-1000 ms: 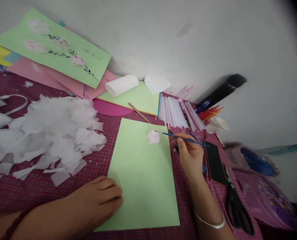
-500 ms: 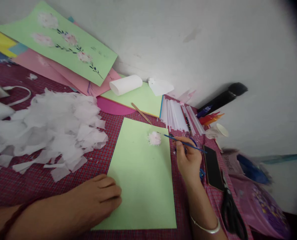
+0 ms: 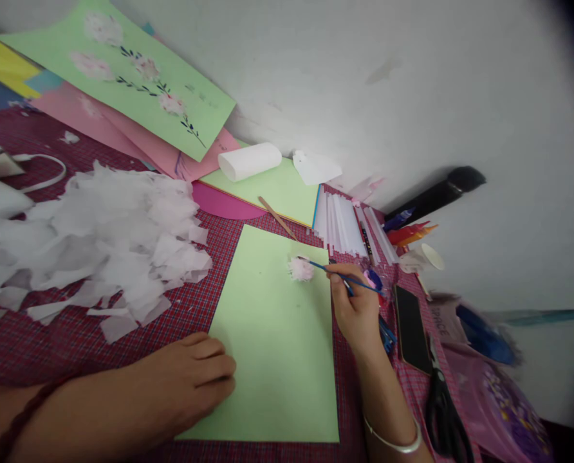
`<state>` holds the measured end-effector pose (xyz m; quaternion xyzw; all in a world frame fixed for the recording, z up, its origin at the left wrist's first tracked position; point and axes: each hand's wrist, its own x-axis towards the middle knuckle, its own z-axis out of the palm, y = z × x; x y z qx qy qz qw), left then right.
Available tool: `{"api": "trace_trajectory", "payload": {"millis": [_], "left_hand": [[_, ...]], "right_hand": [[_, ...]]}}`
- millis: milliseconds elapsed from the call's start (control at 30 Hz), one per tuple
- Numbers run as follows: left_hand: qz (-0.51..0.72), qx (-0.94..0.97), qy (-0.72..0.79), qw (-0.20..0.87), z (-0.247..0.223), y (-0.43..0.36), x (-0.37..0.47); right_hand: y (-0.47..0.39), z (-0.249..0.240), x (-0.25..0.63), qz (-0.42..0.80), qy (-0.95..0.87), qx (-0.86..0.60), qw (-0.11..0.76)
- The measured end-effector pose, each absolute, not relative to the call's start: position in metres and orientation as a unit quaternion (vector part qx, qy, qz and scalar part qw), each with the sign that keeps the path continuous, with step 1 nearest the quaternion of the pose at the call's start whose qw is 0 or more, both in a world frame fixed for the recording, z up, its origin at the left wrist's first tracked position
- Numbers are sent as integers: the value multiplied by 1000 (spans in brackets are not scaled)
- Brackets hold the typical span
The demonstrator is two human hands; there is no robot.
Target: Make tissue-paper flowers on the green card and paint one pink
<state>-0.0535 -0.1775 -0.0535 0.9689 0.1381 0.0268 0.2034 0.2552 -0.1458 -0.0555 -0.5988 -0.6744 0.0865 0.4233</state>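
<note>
A sheet of light green paper (image 3: 272, 347) lies on the checked cloth before me. Near its top right corner sits a small fluffy pale-pink flower (image 3: 301, 269). My right hand (image 3: 357, 305) pinches a thin blue paintbrush (image 3: 335, 272), its tip at the upper part of the flower. Whether the tip touches the petals I cannot tell for sure. On the sheet's lower left edge rests my left hand (image 3: 200, 379), fingers laid flat and slightly bent, with nothing visible in it.
Left of the sheet is a heap of torn white tissue pieces (image 3: 123, 238). A green card with flowers (image 3: 171, 71) leans at the back. To the right lie a phone (image 3: 412, 328), black scissors (image 3: 444, 411) and white paper strips (image 3: 340, 225). A wooden stick (image 3: 276, 217) lies behind the sheet.
My right hand has moved slightly left, bringing the brush tip over the flower. The left hand stays on the paper. The whole view has shifted a little.
</note>
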Motion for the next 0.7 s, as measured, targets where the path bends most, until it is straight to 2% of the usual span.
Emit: {"api": "trace_trajectory", "payload": {"millis": [233,433,567,633,700], "left_hand": [[49,972,136,186,-60,-180,-54],[45,973,139,180,-58,-180,-54],[71,973,141,167,-71,-182,-57],[122,969,142,162,-86,-184,-59],[194,957,145,157,-102,-186,-60]], "right_hand": [[-147,-52,251,62,-683,-592,423],[-144,-54,249,102,-707,-597,365],[-151,-33,269,47,-621,-635,458],[-154,-24,291,-3,-554,-651,519],[-158,-22,319,-40,-499,-680,535]]}}
